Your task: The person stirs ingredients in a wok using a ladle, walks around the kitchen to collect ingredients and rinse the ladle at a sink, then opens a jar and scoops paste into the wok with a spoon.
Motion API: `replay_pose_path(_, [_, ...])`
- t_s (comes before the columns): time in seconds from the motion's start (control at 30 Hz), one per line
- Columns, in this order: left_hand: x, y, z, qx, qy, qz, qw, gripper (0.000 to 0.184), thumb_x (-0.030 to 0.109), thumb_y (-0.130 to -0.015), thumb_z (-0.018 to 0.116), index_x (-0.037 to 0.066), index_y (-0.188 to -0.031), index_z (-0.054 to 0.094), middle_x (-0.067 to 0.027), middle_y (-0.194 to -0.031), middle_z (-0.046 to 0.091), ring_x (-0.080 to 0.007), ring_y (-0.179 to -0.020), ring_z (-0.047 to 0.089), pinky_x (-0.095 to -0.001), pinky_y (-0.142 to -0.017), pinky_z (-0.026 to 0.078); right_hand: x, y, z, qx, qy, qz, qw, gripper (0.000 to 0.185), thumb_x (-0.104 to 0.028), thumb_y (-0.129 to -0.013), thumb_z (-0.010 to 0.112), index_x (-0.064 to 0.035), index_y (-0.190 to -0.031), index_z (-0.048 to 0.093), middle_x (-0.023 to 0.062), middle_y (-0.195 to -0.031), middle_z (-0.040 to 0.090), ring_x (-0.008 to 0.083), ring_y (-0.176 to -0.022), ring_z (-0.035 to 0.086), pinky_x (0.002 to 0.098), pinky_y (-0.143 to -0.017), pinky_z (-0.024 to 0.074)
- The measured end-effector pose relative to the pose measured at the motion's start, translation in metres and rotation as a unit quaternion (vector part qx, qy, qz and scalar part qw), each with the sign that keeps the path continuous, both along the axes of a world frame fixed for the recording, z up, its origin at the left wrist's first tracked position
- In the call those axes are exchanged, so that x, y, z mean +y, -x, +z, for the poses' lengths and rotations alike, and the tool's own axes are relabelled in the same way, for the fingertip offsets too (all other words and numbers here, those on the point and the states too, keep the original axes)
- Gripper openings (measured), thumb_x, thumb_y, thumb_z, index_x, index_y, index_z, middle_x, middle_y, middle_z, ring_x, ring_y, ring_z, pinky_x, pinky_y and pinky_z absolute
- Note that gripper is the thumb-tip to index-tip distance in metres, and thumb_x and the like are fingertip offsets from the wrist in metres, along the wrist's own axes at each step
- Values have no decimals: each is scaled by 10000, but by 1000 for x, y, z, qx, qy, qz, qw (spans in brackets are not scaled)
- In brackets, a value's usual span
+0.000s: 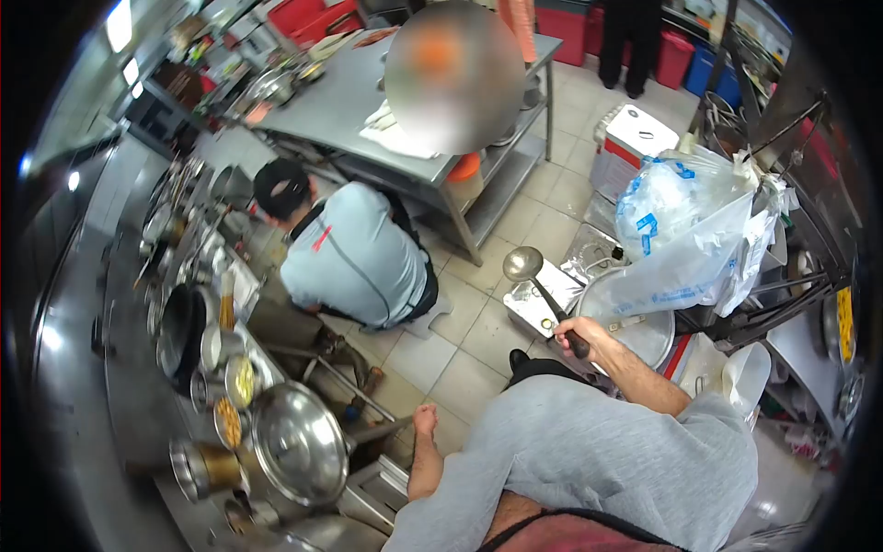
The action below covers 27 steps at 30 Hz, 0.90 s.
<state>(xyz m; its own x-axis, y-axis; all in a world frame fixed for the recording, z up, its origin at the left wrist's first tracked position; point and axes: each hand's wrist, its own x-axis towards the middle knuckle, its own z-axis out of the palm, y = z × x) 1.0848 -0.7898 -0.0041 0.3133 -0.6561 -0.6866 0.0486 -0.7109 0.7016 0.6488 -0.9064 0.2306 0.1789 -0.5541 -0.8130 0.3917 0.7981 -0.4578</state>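
Observation:
My right hand (584,339) is closed around the dark handle of a metal ladle (524,265), its bowl pointing away from me over the tiled floor. Lower and to the left, my left hand (425,419) is curled into a fist beside the end of a grey bar (384,430). Whether the fist grips that bar is hidden. Left of it, on the cooking counter, rests a large shiny steel pan (300,443). Small containers stand beyond the pan, one with yellow pieces (240,382) and one with orange-brown pieces (227,422).
A person in a light blue shirt (359,253) crouches between the counter and a steel table (345,120). On my right are a plastic-bagged bin (681,230) and a white-and-red box (636,133). A dark wok (177,336) sits on the counter. Another person's dark trousers (630,46) show far back.

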Motion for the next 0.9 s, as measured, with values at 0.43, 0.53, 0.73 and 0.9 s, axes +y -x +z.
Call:
replay_pose_path(0.43, [-284,44,76,-25,32,-201,979,165,196,-816,628,52,-868,565,15,-670,527,-86,-550,484,-235,-504,421,-175,4,-6,-2,44,-163,986,115,-55,-738,595,-41,-662,509,34,-553,499,132,-432,493,294,-376,412])
replay_pose_path(0.53, [-362,64,126,-53,95,-352,930,177,195,-824,629,43,-896,573,11,-703,544,-84,-605,498,-233,-573,437,-207,8,-5,2,66,-201,977,127,-55,-734,589,-46,-645,498,30,-554,502,131,-422,492,285,-373,405])
replay_pose_path(0.73, [-501,128,203,29,223,-463,857,192,175,-854,617,21,-959,574,5,-793,572,-63,-703,508,-210,-656,430,-249,18,38,71,114,-279,951,184,-9,-686,610,-22,-789,458,39,-554,480,140,-397,476,276,-361,393])
replay_pose_path(0.9, [-558,201,262,80,246,-498,828,177,144,-861,610,31,-989,561,20,-824,559,-47,-736,494,-197,-674,414,-292,46,53,110,162,-316,928,283,2,-682,615,-19,-900,436,38,-587,481,125,-405,473,263,-366,404])
